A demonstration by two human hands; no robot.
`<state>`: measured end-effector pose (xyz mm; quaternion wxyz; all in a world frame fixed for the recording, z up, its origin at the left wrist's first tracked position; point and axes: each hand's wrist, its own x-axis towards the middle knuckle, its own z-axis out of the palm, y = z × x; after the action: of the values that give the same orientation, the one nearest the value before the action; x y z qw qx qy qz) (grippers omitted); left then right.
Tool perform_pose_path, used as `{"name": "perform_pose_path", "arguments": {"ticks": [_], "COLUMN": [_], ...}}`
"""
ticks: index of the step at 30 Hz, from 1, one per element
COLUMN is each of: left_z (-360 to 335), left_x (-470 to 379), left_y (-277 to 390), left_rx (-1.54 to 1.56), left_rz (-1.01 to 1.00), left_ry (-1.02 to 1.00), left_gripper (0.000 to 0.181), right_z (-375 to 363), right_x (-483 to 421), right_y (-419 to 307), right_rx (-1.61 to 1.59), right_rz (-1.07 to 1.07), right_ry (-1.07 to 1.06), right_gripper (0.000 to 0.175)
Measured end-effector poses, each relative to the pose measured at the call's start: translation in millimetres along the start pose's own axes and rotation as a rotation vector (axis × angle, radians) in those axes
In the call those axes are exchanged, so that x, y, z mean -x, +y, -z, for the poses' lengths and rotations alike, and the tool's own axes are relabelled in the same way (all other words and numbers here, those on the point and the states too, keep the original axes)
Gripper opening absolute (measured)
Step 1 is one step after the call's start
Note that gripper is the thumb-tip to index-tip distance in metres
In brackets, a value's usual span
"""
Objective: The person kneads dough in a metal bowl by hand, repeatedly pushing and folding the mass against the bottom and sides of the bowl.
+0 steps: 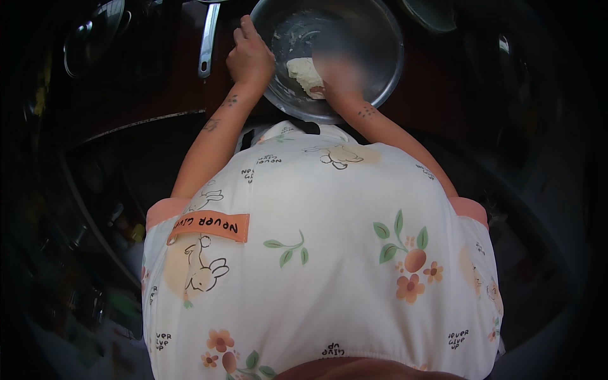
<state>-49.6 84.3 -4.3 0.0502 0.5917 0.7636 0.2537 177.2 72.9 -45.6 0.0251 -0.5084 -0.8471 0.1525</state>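
A wide metal bowl (385, 88) stands in front of me at the top of the view. Inside it, toward the near left, lies a rough lump of pale dough (302, 71). My left hand (250, 59) is on the bowl's left side, gripping it at the rim. My right hand (343, 80) reaches over the near rim into the bowl; its thumb touches the dough. A blurred patch hides the fingers of that hand and part of the bowl's inside. Smears of pale dough or flour cling to the bowl's bottom and wall.
A metal handle (209, 42) lies on the dark red-brown surface (161, 102) left of the bowl. Farther left is a glass lid (94, 38). Another glass-like rim (431, 14) shows at the upper right. My printed white apron (323, 228) fills the lower middle.
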Motion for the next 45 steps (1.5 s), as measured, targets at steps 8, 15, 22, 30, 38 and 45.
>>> {"name": "perform_pose_path", "arguments": {"ticks": [8, 15, 22, 30, 38, 45], "left_z": [-15.8, -18.2, -11.3, -1.4, -4.7, -16.0], "left_x": [-5.7, -7.8, -7.5, -10.3, -9.6, -5.3], "left_y": [-7.0, -12.7, -15.6, -2.1, -2.9, -4.0], "left_rx": [-0.040, 0.048, 0.072, 0.087, 0.066, 0.180], "left_rz": [0.010, -0.075, -0.161, -0.087, -0.142, -0.107], "left_ry": [-0.063, -0.081, -0.028, -0.010, -0.035, 0.056], "left_gripper": [0.058, 0.059, 0.058, 0.056, 0.051, 0.047], "right_z": [-5.0, 30.4, 28.9, 59.3, 79.4, 50.2], "right_x": [-45.5, -99.5, -137.9, -82.8, -61.6, -53.6], "right_y": [82.3, 84.3, 45.4, -31.2, 36.4, 100.0], "right_rx": [-0.630, -0.607, -0.875, -0.363, -0.124, -0.315], "right_rz": [-0.448, -0.560, -0.365, 0.026, -0.037, -0.184], "right_ry": [0.014, -0.033, -0.288, -0.724, -0.374, -0.279], "right_gripper": [0.090, 0.091, 0.065, 0.075, 0.075, 0.076]}}
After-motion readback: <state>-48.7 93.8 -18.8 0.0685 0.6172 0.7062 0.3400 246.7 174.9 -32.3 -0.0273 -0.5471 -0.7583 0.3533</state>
